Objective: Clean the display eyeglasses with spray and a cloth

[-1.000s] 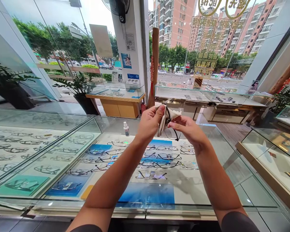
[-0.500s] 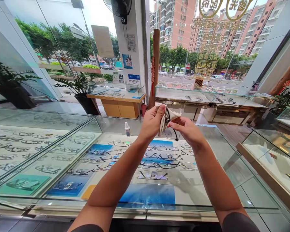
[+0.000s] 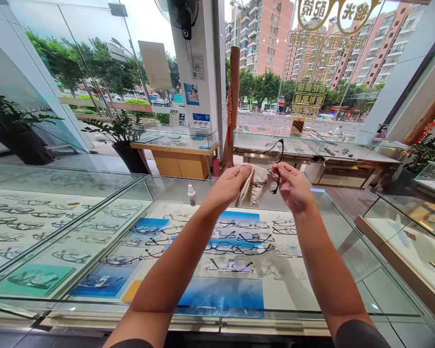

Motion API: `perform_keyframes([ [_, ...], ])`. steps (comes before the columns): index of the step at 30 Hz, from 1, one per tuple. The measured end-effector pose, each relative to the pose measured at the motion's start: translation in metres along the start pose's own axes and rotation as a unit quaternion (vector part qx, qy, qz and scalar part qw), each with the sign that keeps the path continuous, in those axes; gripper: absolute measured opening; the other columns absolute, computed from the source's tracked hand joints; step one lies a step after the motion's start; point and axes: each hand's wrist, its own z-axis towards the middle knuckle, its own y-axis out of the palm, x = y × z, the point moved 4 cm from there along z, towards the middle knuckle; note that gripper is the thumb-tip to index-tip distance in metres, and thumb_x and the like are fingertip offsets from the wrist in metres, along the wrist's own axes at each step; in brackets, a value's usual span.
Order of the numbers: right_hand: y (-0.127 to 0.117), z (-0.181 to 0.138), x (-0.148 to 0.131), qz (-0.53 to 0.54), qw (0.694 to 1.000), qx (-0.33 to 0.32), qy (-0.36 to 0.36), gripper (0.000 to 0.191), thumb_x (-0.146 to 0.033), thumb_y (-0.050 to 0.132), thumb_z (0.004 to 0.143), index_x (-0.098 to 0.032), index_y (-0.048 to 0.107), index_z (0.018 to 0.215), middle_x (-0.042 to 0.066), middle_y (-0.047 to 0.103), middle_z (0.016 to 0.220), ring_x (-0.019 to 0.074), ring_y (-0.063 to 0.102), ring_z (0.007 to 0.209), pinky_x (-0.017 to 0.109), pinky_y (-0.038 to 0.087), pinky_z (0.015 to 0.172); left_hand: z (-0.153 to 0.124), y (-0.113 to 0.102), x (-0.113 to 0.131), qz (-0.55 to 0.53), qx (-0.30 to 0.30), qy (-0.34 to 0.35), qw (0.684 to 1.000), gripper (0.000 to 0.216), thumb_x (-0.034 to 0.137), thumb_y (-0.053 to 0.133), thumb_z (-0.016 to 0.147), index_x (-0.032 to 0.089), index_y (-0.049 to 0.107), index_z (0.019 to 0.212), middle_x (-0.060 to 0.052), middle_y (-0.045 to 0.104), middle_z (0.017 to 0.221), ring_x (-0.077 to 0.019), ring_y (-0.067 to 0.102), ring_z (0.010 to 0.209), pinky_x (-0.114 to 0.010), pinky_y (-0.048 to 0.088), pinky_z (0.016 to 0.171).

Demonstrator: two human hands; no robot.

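Note:
My left hand (image 3: 229,186) pinches a beige cleaning cloth (image 3: 251,190) that hangs between both hands. My right hand (image 3: 293,185) grips a pair of black-rimmed glasses (image 3: 273,166) by the frame, one temple arm sticking up above the fingers. The cloth lies against the glasses' lens. Both hands are held up above a glass display counter (image 3: 333,227).
Under the counter glass lie several rows of glasses (image 3: 239,237) on white and blue mats. A small spray bottle (image 3: 191,194) stands on the counter top at the back. More glass cases stand to the left (image 3: 58,203), right and behind. Potted plants (image 3: 119,130) sit by the window.
My right hand has turned the glasses so a temple arm now points up. The cloth has slid lower between my hands, which have moved slightly apart.

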Motion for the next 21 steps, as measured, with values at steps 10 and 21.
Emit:
perform_keyframes([
  [10,0.022,-0.009,0.017,0.041,0.999,0.029,0.005,0.038,-0.052,0.098,0.07,-0.025,0.078,0.086,-0.002,0.07,0.084,0.0126,0.057,0.07,0.025,0.05,0.062,-0.003,0.033,-0.014,-0.021,-0.062,0.004,0.998,0.056,0.069,0.083,0.082,0.016,0.065,0.091,0.0,0.062,0.078,-0.0109,0.052,0.067,-0.025,0.042,0.065],
  [21,0.039,-0.021,0.012,0.055,0.998,-0.002,0.0,0.034,-0.05,0.093,0.078,-0.025,0.07,0.084,0.0,0.069,0.094,0.0148,0.062,0.084,0.026,0.056,0.079,-0.008,0.043,-0.009,-0.045,0.052,0.078,0.995,0.058,0.071,0.083,0.082,0.015,0.074,0.096,0.0,0.066,0.077,-0.0112,0.053,0.07,-0.024,0.042,0.065],
])
